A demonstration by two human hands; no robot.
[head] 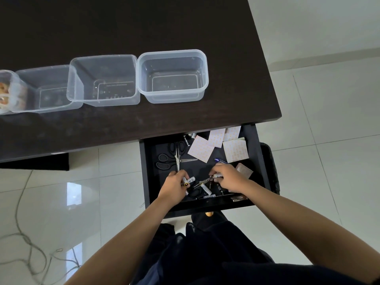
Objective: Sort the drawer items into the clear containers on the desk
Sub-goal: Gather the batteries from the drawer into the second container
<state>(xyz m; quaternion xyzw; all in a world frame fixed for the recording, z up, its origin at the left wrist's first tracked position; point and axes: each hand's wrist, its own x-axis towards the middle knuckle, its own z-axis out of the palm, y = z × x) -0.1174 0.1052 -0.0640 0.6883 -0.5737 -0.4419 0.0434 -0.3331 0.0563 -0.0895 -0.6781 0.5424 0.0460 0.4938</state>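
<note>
**Gathering batteries from the drawer**

From my head camera, both my hands are down in the open drawer [258, 161], which is pulled out from under the near right edge of the desk [144, 124]. My left hand [174, 185] is closed around a small bunch of batteries [190, 179], their ends poking out between my fingers; I seem to be collecting several at once to save trips. My right hand [228, 177] is curled with its fingertips pinched on another battery [218, 175] near the middle of the drawer.

Loose batteries still lie along the near edge and in the far corner. Two pairs of scissors [174, 157] lie crossed at the left, and patterned paper pads [234, 150] are spread at the far right.

On the desk, the clear containers [172, 76] stand in a row well apart from the drawer. The three nearest me look empty; the one at far left holds something I can't make out. I judge the sorting barely started.
</note>
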